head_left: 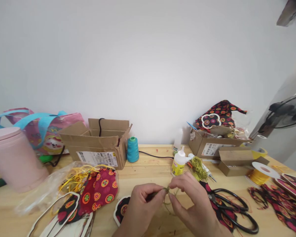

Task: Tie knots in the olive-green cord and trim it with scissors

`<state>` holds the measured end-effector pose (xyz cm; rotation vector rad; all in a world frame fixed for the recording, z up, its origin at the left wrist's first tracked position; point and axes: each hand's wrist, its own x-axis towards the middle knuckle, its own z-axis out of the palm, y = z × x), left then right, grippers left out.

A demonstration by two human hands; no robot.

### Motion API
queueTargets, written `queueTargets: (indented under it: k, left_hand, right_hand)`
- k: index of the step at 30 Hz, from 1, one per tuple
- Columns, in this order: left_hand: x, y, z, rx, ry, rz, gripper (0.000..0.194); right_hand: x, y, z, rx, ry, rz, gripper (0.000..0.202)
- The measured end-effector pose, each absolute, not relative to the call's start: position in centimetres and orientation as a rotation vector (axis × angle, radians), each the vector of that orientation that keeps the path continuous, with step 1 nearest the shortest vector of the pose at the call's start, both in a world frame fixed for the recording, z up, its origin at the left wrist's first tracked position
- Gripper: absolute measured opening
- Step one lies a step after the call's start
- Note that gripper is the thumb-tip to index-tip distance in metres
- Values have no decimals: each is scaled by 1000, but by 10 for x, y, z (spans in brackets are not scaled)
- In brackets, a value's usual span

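light wooden tabletop [150, 174]: left hand [143, 204] pinching green thread [167, 190]; right hand [192, 201] meets it, grip unclear. step: likely fine thread work; next move calls for steady tension.

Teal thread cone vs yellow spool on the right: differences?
Colour: the teal thread cone is blue-green; the yellow spool has yellow winding under a white flange.
Shape: the cone is tall and narrow; the spool is squatter, with a wide top.
Shared: both hold wound material and stand on the wooden table.

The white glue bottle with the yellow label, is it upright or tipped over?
Upright: the glue bottle stands on the wooden table, its nozzle pointing up.
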<state>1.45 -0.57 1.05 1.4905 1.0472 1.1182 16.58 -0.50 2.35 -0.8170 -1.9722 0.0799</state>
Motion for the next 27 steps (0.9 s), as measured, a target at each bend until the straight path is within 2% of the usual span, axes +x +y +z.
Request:
queueTargets:
  k: [3, 9, 17, 20, 27]
  left_hand:
    - [11, -4, 8, 1465, 1039, 1122, 23]
    - [11, -5, 11, 1499, 1067, 1082, 24]
    - [12, -7, 17, 1680, 1118, 989, 24]
    - [12, -8, 19, 1702, 1140, 907, 25]
    - [10, -8, 16, 1611, 917, 859, 25]
  right_hand:
    - [172, -4, 24, -808, -2012, 78, 24]
    - [176, -1, 28, -778, -2127, -59, 7]
    - [179, 1, 37, -757, -2212, -125, 21]
    - [182, 3, 36, -741, -2276, 5, 22]
    - [186, 1, 29, -809, -2237, 581, 13]
